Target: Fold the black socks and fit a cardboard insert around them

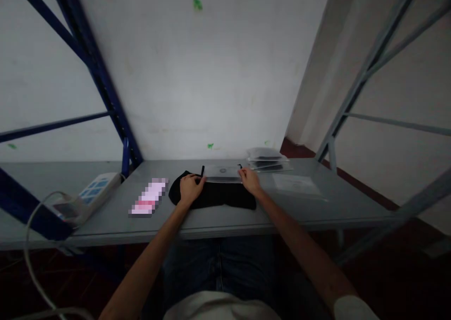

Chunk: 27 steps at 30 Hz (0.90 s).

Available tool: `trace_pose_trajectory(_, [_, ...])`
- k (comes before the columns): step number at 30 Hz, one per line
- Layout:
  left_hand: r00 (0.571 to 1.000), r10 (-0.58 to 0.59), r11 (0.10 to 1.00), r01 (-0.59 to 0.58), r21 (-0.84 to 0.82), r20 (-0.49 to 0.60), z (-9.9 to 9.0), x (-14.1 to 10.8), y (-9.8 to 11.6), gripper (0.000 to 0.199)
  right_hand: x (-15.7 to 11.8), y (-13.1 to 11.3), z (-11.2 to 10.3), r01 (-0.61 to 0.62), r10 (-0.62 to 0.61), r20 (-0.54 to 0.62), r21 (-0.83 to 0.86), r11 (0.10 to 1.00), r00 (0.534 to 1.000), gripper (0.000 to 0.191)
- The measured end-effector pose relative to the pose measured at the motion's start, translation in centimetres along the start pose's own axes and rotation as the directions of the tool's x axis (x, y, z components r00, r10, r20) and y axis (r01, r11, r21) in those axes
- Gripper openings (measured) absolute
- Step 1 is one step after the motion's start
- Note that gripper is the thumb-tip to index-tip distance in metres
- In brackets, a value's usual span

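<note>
A clear plastic bag (222, 173) with a small round mark spans the space between my two hands on the grey table. My left hand (191, 188) is closed at the bag's left edge and lies over a piece of black fabric (221, 197). At the right edge, my right hand (250, 181) pinches the bag between thumb and fingers. The black fabric is spread below the bag and towards me, its far part hidden. Short dark ends stick up beside both hands; whether they belong to the fabric, I cannot tell.
Behind my right hand is a stack of clear bags with dark contents (268, 160). A flat clear bag (296, 184) lies to the right. A pixelated pink item (150, 197) and a white power strip (95, 193) are on the left. Blue rack posts (102, 80) flank the table.
</note>
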<state>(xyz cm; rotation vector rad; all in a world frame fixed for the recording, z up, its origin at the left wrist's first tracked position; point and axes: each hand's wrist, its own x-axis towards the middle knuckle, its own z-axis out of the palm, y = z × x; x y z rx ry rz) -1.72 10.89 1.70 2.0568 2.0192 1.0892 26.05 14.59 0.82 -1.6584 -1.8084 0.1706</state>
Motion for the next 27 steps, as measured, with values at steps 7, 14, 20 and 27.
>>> trace_pose_trajectory(7, [0.999,-0.012,0.99,0.007,-0.14,-0.033,0.2,1.5,0.5,0.028,-0.6,-1.0,-0.5,-0.03,0.037,0.031,-0.194,0.981,0.999,0.031])
trace_pose_trajectory(14, [0.997,0.005,0.989,-0.016,-0.148,-0.074,-0.8,0.1,0.0,0.026,-0.7,-2.3,-1.2,-0.012,0.024,0.04,-0.265,0.964,0.999,0.033])
trace_pose_trajectory(20, [0.964,0.172,0.984,-0.159,0.078,-0.203,-2.2,-3.0,1.3,0.038,-3.8,-3.3,-2.8,0.132,-0.148,-0.075,-0.179,0.975,0.986,0.039])
trace_pose_trajectory(27, [0.86,0.506,0.863,-0.504,-0.038,0.073,-4.0,-7.6,2.0,0.048,-10.7,-4.1,-4.3,0.541,-0.547,0.109,0.085,0.837,0.83,0.053])
